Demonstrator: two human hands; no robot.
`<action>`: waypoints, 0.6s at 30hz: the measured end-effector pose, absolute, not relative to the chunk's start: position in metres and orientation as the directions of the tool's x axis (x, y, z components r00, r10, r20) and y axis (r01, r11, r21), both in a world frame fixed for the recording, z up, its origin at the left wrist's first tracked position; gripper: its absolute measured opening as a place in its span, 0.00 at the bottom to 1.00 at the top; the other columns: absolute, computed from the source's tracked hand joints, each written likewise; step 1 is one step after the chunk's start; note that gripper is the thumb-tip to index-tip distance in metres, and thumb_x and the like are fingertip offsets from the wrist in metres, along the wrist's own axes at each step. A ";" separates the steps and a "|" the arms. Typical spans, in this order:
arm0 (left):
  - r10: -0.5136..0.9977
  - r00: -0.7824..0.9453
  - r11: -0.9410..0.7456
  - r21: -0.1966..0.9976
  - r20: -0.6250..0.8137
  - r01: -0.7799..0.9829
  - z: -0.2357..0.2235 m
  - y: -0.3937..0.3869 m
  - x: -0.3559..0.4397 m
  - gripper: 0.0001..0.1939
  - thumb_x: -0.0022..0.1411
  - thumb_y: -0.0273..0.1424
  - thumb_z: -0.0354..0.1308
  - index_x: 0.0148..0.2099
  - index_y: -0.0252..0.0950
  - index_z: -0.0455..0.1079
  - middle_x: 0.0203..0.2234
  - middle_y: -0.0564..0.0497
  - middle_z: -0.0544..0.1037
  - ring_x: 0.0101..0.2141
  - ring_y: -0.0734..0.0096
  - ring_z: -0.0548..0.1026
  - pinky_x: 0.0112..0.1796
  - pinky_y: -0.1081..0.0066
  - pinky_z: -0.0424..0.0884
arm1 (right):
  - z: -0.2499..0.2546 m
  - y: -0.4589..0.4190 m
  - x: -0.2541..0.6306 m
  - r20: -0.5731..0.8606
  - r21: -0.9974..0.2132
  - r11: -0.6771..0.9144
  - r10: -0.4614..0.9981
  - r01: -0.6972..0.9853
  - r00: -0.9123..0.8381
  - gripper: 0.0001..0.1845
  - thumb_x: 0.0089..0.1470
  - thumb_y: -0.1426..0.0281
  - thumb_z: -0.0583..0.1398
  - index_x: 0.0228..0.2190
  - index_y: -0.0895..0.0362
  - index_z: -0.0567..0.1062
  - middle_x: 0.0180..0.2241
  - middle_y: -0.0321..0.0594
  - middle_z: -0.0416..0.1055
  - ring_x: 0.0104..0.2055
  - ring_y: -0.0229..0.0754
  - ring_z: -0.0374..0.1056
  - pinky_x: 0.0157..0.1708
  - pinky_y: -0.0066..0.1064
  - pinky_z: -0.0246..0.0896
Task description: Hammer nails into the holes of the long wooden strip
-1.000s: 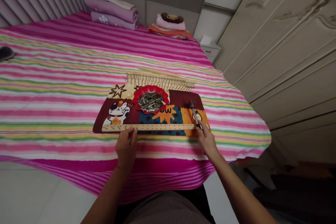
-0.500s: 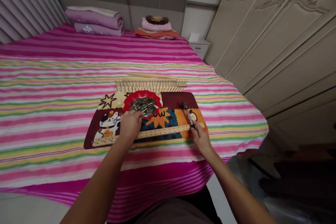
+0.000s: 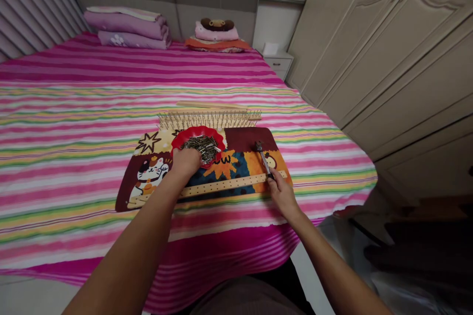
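My left hand (image 3: 187, 161) reaches over the near left rim of a scalloped red bowl (image 3: 195, 131) filled with nails (image 3: 206, 145). Its fingers are curled in against the nails, and the fingertips are hidden. My right hand (image 3: 281, 191) is wrapped round the dark grip of a small hammer (image 3: 263, 159), whose head points away from me over the mat's right side. Between and below the hands, a long wooden strip (image 3: 221, 185) with rows of small dark holes lies across the patterned mat (image 3: 246, 140). A few nails show at the strip's left end, partly behind my left forearm.
Beyond the bowl stand several wooden strips (image 3: 210, 120) bristling with upright nails, with a bare strip (image 3: 207, 106) behind them. All lie on a bed with a striped sheet (image 3: 325, 157). Folded bedding (image 3: 129, 29) sits at the headboard, and a wardrobe (image 3: 391, 59) flanks the right.
My left hand has pushed slightly farther into the bowl, its fingers deeper among the nails. The right hand and hammer stay put. The whole view has shifted slightly.
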State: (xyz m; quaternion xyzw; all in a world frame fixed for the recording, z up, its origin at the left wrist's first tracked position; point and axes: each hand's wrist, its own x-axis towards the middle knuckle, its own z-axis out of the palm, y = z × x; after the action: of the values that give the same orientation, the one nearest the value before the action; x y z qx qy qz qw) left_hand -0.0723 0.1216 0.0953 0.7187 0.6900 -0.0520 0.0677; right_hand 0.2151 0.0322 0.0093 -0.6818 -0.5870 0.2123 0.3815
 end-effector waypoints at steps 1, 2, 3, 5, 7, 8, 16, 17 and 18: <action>0.983 0.042 -0.042 0.006 -0.176 0.999 0.096 0.124 -0.070 0.08 0.53 0.34 0.58 0.29 0.37 0.75 0.33 0.40 0.81 0.39 0.52 0.76 0.42 0.58 0.59 | 0.010 0.032 0.215 0.163 -0.767 -0.014 0.963 0.641 0.216 0.26 0.55 0.62 0.51 0.52 0.58 0.72 0.41 0.48 0.77 0.43 0.51 0.73 0.42 0.40 0.68; 0.983 0.042 -0.045 -0.008 -0.179 0.999 0.097 0.125 -0.067 0.07 0.52 0.34 0.58 0.28 0.37 0.75 0.33 0.40 0.81 0.38 0.52 0.76 0.42 0.58 0.59 | 0.010 0.032 0.216 0.167 -0.765 -0.009 0.963 0.643 0.212 0.26 0.54 0.62 0.51 0.52 0.57 0.72 0.41 0.47 0.78 0.43 0.50 0.73 0.41 0.40 0.68; 0.983 0.044 -0.048 -0.016 -0.178 0.999 0.097 0.126 -0.064 0.07 0.52 0.33 0.58 0.28 0.36 0.75 0.33 0.39 0.81 0.38 0.53 0.76 0.43 0.58 0.59 | 0.010 0.032 0.216 0.171 -0.765 -0.006 0.962 0.644 0.212 0.26 0.54 0.62 0.52 0.52 0.57 0.72 0.40 0.47 0.78 0.43 0.50 0.73 0.41 0.40 0.68; 0.985 0.058 -0.062 -0.019 -0.165 0.998 0.095 0.127 -0.060 0.06 0.51 0.31 0.57 0.27 0.36 0.74 0.33 0.38 0.81 0.37 0.54 0.76 0.43 0.58 0.59 | 0.010 0.032 0.216 0.181 -0.768 0.000 0.960 0.641 0.216 0.26 0.54 0.62 0.52 0.51 0.56 0.73 0.40 0.46 0.78 0.42 0.50 0.73 0.41 0.39 0.68; 0.987 0.081 -0.083 -0.008 -0.137 0.997 0.093 0.126 -0.060 0.05 0.51 0.30 0.57 0.26 0.35 0.73 0.33 0.39 0.81 0.37 0.55 0.76 0.43 0.58 0.59 | 0.010 0.032 0.216 0.195 -0.772 0.014 0.957 0.635 0.215 0.26 0.54 0.62 0.52 0.51 0.57 0.73 0.39 0.46 0.78 0.42 0.50 0.73 0.41 0.39 0.69; 0.989 0.087 -0.087 0.010 -0.116 0.996 0.092 0.126 -0.061 0.05 0.50 0.29 0.57 0.25 0.35 0.72 0.32 0.39 0.81 0.37 0.55 0.76 0.42 0.58 0.59 | 0.010 0.032 0.215 0.199 -0.773 0.019 0.956 0.634 0.214 0.26 0.54 0.62 0.51 0.51 0.57 0.73 0.39 0.47 0.78 0.42 0.50 0.73 0.41 0.39 0.69; 0.991 -0.130 0.118 0.711 -0.038 0.693 0.089 0.120 -0.099 0.05 0.47 0.34 0.61 0.24 0.39 0.72 0.20 0.53 0.76 0.25 0.68 0.72 0.31 0.69 0.65 | 0.011 0.033 0.215 0.161 -0.787 -0.008 0.963 0.617 0.218 0.27 0.54 0.62 0.51 0.51 0.60 0.73 0.41 0.49 0.77 0.43 0.50 0.73 0.43 0.40 0.68; 0.986 -0.159 0.134 0.809 -0.051 0.573 0.091 0.118 -0.103 0.05 0.46 0.34 0.62 0.25 0.39 0.72 0.19 0.54 0.75 0.24 0.70 0.71 0.30 0.70 0.65 | 0.011 0.033 0.215 0.159 -0.790 -0.010 0.963 0.613 0.220 0.27 0.53 0.62 0.51 0.51 0.59 0.73 0.41 0.49 0.77 0.43 0.50 0.73 0.43 0.40 0.68; 0.982 -0.179 0.140 0.886 -0.066 0.442 0.093 0.117 -0.106 0.06 0.44 0.34 0.63 0.25 0.38 0.73 0.19 0.55 0.75 0.23 0.72 0.70 0.30 0.70 0.66 | 0.010 0.033 0.214 0.155 -0.791 -0.015 0.962 0.611 0.225 0.27 0.53 0.62 0.51 0.51 0.58 0.73 0.41 0.48 0.77 0.43 0.51 0.73 0.43 0.41 0.68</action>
State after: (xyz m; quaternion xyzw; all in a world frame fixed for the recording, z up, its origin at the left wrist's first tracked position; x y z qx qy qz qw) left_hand -0.1060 0.1170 0.0927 0.5337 0.6668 0.3808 0.3542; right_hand 0.2145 0.0334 0.0104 -0.6767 -0.5812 0.2229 0.3932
